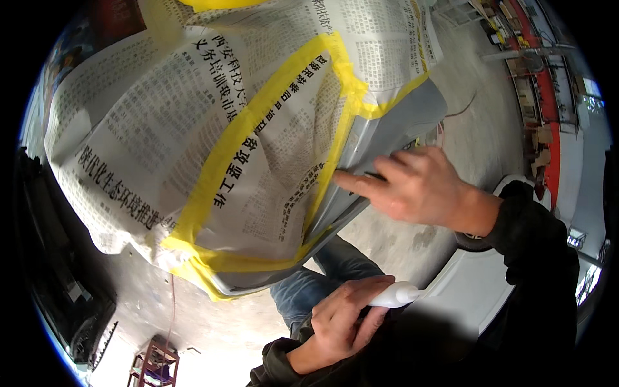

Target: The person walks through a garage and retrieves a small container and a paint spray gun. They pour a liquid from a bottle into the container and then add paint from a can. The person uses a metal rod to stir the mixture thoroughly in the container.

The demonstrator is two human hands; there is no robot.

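My left hand (pixel 345 322) is wrapped round a white squeeze tube (pixel 394 295) with a tapered nozzle, low in the view near my lap. The nozzle points to the right. My right hand (pixel 409 187) reaches in from the right, its index finger stretched out and touching the smooth grey panel (pixel 361 145) beside the tape edge. Its other fingers are partly bent, and the thumb is mostly hidden. Newspaper (pixel 155 142) covers most of the large part in front of me. Yellow masking tape (pixel 225 155) fixes the paper along the grey border.
A white panel-like thing (pixel 467 284) stands at the lower right, behind my right arm. Red and white shelving (pixel 548 122) with goods lines the far right. A small brown rack (pixel 153 364) is on the floor at lower left, and a dark object (pixel 61 284) fills the left edge.
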